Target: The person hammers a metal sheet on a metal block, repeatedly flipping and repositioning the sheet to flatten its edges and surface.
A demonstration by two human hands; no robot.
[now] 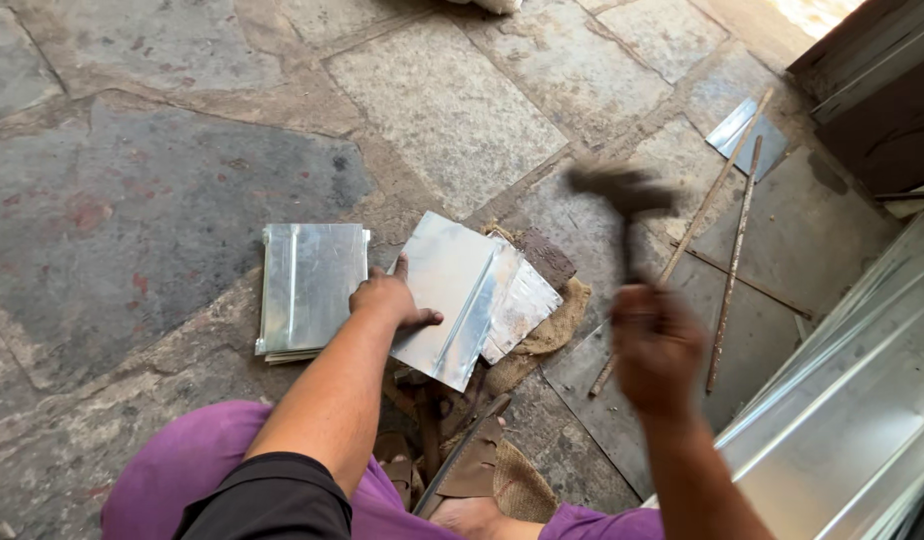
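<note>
Left hand [390, 298]: fingers spread flat, pressing down on the near left edge of the sheet.
Right hand [654, 345]: closed round the handle of the hammer, raised above the floor; blurred.
Hammer [622, 195]: dark head up and to the left of the right hand, well above the sheet; blurred, so detail cannot be told.
Sheet [452, 295]: bright metal rectangle with a fold line along it, tilted, resting on a second sheet [522, 300] and on sacking [557, 330].
Stack [310, 290]: flat metal sheets piled just left of the left hand, apart from the sheet.
Rods [734, 265]: two thin bars lying on the floor to the right, crossing near their far ends.
Panels [862, 400]: long ribbed metal lengths at the lower right edge.
Floor [182, 200]: irregular stone slabs.
Legs [192, 465]: purple cloth, at the bottom edge.
</note>
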